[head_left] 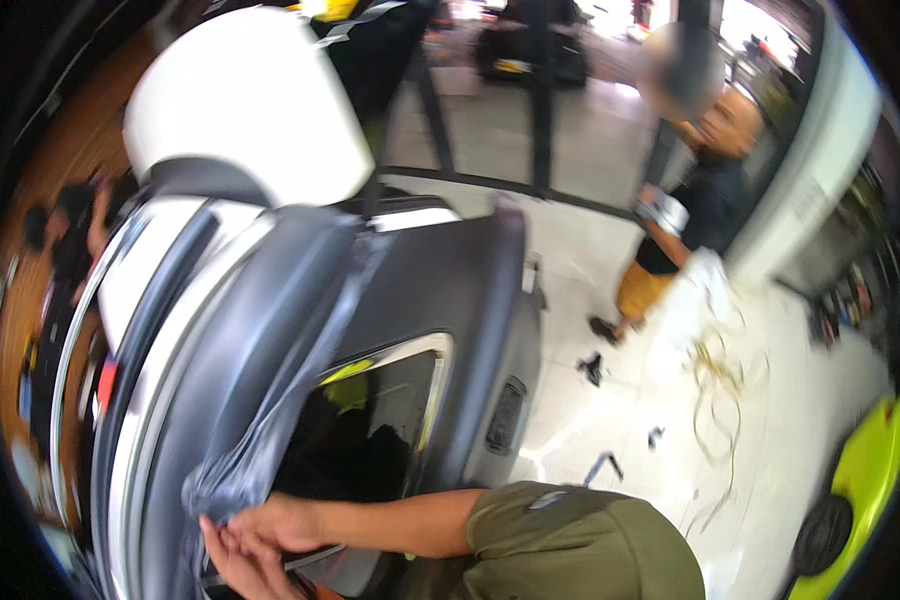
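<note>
Both of my hands are together at the lower edge of a loose, wrinkled sheet of grey film (228,480). It hangs in a bunched strip along the grey car body (240,345), beside a dark window (355,425). My right hand (288,522) reaches in from the right and is closed, its fingertips pinching the film. Just below it my left hand (245,572) is closed too, fingers bent at the same edge. The two hands' fingers nearly meet, so the exact grip is partly hidden.
A large white rounded panel (250,110) rises beyond the car body. On the pale tiled floor lie tangled yellowish strips (718,375) and small dark scraps (591,369). A co-worker (705,210) stands by the glass doors; a bright green car part (865,490) is at lower right.
</note>
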### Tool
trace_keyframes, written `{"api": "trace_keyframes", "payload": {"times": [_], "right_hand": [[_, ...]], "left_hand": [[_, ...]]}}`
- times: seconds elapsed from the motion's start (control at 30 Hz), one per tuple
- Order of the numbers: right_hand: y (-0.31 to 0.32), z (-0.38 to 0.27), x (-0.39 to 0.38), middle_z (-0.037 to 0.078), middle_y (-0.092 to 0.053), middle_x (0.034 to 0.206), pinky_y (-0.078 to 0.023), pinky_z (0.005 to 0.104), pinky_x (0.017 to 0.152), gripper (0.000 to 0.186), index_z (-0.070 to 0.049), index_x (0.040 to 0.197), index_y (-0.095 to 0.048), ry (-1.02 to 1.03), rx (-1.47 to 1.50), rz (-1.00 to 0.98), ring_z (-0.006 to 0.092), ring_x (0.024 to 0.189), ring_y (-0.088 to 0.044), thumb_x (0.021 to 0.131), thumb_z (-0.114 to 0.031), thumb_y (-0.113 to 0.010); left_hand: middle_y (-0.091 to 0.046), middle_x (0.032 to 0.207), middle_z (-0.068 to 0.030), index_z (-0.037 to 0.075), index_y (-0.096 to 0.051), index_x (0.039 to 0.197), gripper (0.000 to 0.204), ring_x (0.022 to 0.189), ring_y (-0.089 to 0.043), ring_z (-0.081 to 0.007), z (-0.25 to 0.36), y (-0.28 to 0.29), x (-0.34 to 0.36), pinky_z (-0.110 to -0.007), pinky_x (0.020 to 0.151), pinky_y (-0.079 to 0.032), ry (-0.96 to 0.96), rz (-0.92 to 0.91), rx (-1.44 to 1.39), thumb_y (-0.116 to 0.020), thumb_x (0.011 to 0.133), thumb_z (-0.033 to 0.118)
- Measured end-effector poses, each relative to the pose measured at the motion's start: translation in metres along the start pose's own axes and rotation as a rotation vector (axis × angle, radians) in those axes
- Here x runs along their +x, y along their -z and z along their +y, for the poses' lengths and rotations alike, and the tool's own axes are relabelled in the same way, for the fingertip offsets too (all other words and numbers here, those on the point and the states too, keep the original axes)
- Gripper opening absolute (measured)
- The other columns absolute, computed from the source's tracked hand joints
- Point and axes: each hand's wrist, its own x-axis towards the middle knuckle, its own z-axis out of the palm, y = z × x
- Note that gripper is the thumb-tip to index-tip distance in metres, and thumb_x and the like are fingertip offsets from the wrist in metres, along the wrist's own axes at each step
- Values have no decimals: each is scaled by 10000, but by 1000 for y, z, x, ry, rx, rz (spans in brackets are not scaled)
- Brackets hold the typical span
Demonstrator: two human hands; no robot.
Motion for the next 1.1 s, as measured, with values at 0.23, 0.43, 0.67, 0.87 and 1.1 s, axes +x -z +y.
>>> {"api": "trace_keyframes", "payload": {"times": [0.23, 0.43, 0.67, 0.87, 1.1], "right_hand": [[5, -1, 10, 52, -432, 425, -417, 276, 583, 372, 1, 678, -558, 64, 46, 131, 152, 406, -405, 950, -234, -461], [5, 3, 8, 49, -443, 438, -397, 278, 595, 410, -49, 586, -508, 104, 9, 239, 126, 385, -362, 962, -186, -420], [6, 5, 11, 37, -416, 409, -398, 283, 594, 445, -87, 533, -475, 131, -37, 283, 122, 383, -356, 965, -186, -427], [-9, 1, 11, 26, -427, 430, -376, 283, 524, 423, -101, 563, -489, 212, -92, 371, 126, 395, -372, 968, -222, -482], [-7, -1, 15, -11, -365, 461, -263, 262, 404, 284, -132, 686, -478, 216, -151, 480, 92, 396, -318, 965, -185, -500]], "left_hand": [[-600, 856, -148, -50, -541, 1069, 386, 647, -577, -209, 3, -44, -3, -294, 547, -490, -104, -87, 120, -484, 959, 315], [-591, 821, -135, -45, -543, 1031, 372, 598, -552, -194, -2, -44, -6, -283, 525, -467, -179, -45, 188, -485, 952, 314], [-582, 850, -137, -45, -540, 1084, 366, 693, -568, -221, -3, -71, -21, -330, 612, -487, -238, 57, 185, -460, 960, 290], [-547, 755, -83, -6, -564, 929, 295, 670, -531, -191, 0, -54, -16, -302, 611, -460, -168, 26, 127, -447, 970, 262], [-601, 913, -129, -13, -602, 1016, 243, 817, -555, -223, 1, -54, -38, -335, 704, -454, -734, 127, 1167, -566, 927, 210]]}}
